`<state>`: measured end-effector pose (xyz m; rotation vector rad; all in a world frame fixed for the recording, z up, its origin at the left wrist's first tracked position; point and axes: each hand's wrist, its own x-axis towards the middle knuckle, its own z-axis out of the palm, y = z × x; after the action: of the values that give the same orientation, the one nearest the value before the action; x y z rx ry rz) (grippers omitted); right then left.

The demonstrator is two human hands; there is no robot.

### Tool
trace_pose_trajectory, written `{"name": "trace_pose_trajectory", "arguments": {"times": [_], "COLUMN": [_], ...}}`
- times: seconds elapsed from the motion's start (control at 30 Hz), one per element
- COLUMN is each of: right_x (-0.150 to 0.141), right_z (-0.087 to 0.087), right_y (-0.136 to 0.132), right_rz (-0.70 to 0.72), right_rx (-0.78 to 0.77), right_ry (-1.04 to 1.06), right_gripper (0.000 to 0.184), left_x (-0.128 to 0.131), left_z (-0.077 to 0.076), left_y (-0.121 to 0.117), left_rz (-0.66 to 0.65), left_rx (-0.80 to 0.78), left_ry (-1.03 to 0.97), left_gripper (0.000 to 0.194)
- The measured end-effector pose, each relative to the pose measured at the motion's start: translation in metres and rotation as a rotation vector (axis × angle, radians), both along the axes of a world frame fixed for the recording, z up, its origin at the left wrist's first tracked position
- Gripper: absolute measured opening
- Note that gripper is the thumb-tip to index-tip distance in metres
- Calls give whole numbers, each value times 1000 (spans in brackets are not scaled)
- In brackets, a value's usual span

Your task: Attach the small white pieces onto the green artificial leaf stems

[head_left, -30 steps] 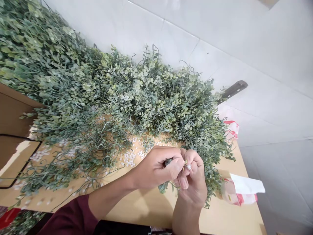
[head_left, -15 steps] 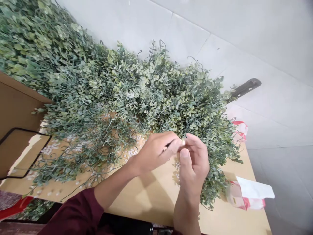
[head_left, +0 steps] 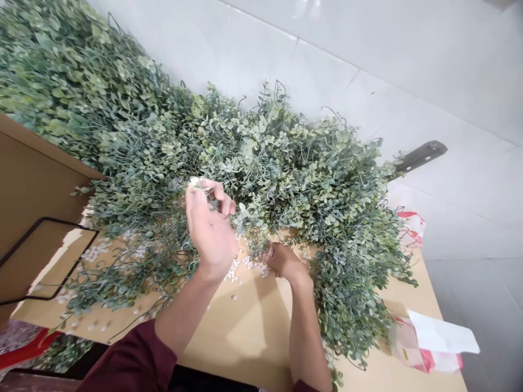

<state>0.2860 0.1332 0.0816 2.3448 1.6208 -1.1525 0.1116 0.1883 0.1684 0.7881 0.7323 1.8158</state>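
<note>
My left hand (head_left: 212, 228) is raised over the greenery, palm towards me. Its thumb and fingertips pinch a thin artificial leaf sprig (head_left: 205, 189) with a small white piece (head_left: 194, 181) at its tip. Down at the tabletop, my right hand (head_left: 286, 262) has its fingers curled together among small white bead-like pieces (head_left: 250, 263). What those fingers hold, if anything, is hidden. A large pile of artificial green foliage (head_left: 278, 158) lies just beyond both hands, and a looser bunch of stems (head_left: 122, 277) lies to the left.
The wooden table (head_left: 229, 340) has its front edge close to me. A cardboard box (head_left: 36, 201) and a black wire frame (head_left: 49, 220) stand at left. To the right lie a red-and-white plastic packet (head_left: 429, 340) and another packet (head_left: 412, 226). A dark metal bar (head_left: 420, 155) juts out behind.
The hands were together in front of the foliage. My left hand has moved up and left with the sprig, while my right hand has dropped left to the white pieces.
</note>
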Motion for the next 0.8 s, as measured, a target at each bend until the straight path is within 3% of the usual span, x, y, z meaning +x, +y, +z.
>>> {"name": "trace_pose_trajectory", "arguments": {"times": [0.07,0.17,0.47,0.6,0.8], "right_x": [-11,-14,12,8,2], "right_z": [-3,6,64,77,87], "right_y": [3,-2,-36,-48,-57], "right_rz": [67,100,-204,-244,-252], "right_rx": [63,133,627,819,1024], "right_ry": [-149,-235,188,352,396], "right_gripper": [7,13,22,24,15], "left_x": [2,4,12,20,32], "left_z": [-1,-3,-4,-7,-14], "left_y": [1,2,-1,-9,-25], "left_rz": [-29,-71,-212,-295,-423], "left_rx": [-21,-16,-18,19,182], "left_ry": [-97,-207,-266,-208,-63], "left_gripper": [19,17,20,22,32]}}
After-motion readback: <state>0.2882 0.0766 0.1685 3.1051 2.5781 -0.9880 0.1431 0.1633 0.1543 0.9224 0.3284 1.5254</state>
